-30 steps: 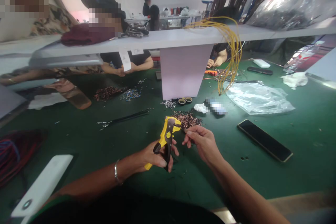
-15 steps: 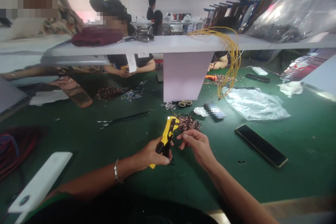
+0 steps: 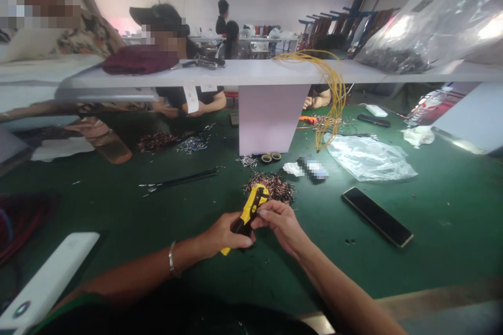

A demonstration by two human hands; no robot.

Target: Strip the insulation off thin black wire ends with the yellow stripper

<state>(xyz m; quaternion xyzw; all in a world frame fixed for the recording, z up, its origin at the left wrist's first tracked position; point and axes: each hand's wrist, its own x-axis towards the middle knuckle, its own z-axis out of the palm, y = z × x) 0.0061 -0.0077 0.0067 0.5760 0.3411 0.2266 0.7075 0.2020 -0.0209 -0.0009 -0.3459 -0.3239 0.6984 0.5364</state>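
A yellow and black hand tool (image 3: 250, 211) is wrapped in the fingers of my left hand (image 3: 232, 231), its head tilted up and away over the green table. My right hand (image 3: 278, 222) is at the right side of the tool's head, thumb and fingertips pinched together. Whatever lies between those fingertips is too small to make out. Just beyond the tool lies a pile of short brown and black pieces (image 3: 281, 188). Two small round dark-rimmed items (image 3: 271, 157) and small silvery pieces (image 3: 247, 161) sit farther back by the pink post.
A black phone (image 3: 377, 215) and a clear plastic bag (image 3: 371, 159) lie to the right. Black wires (image 3: 181, 179) and a bottle (image 3: 106, 141) are on the left. Yellow wires (image 3: 334, 89) hang from the white shelf (image 3: 204, 77). People sit beyond it.
My right hand has moved left and closed in against the tool's head; a gap separated them before. The whole view has shifted slightly.
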